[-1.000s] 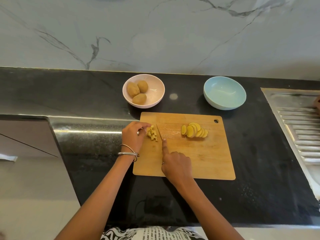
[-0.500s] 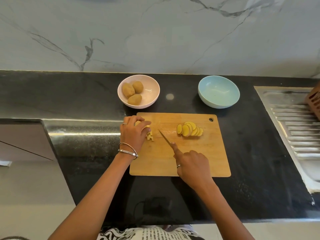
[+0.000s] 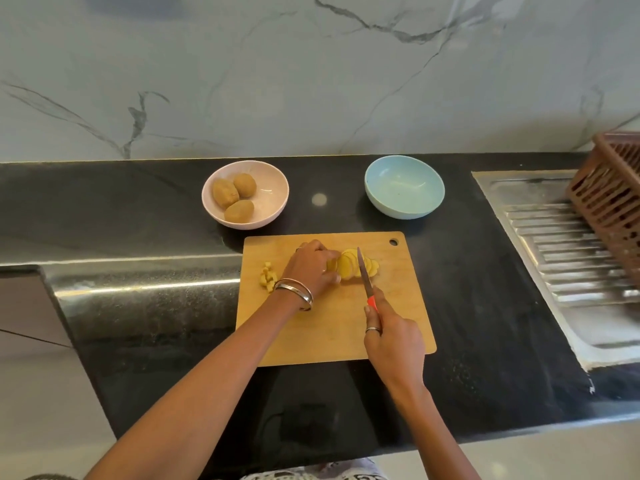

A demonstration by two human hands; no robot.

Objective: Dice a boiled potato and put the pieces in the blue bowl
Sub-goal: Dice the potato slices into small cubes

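Now potato slices (image 3: pixel 349 268) sit under left hand's (image 3: pixel 311 268) grip.

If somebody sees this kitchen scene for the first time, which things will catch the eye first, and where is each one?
First the wooden cutting board in the middle of the dark counter, where the left hand holds yellow potato slices and the right hand holds a knife over them. A small heap of diced pieces lies at the board's left edge. Behind the board stand a pink bowl with three whole potatoes and a blue bowl.

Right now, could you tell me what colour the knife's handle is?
Red-orange, seen in the head view where the knife handle pokes out of the right hand.
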